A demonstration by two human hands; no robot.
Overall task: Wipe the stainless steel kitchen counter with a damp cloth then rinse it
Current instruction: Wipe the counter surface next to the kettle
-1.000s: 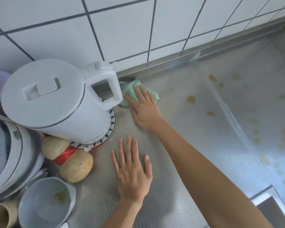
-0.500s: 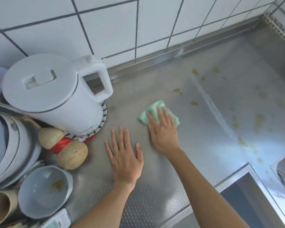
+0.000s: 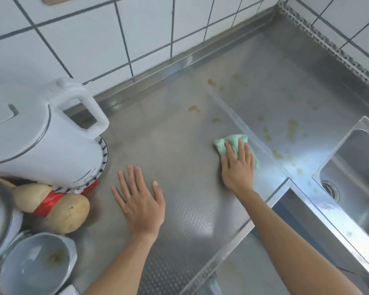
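Two hands: right hand [image 3: 238, 167] flat, pressing one crumpled green cloth [image 3: 232, 143]; left hand [image 3: 140, 201] spread flat on the dimpled stainless steel bench [image 3: 168, 135], white tiled wall [image 3: 94, 39] behind.

Single head-worn wide-angle view, steeply down and forward, close over the counter [image 3: 179, 145], near the tiled wall [image 3: 94, 39].

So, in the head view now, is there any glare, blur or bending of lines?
Head view: bright glare lies on the counter near its front edge and on the sink rim; the wall tile lines bow outward, a wide-angle effect; the kettle and bowl at the left edge look soft, the right hand and green cloth fairly sharp.
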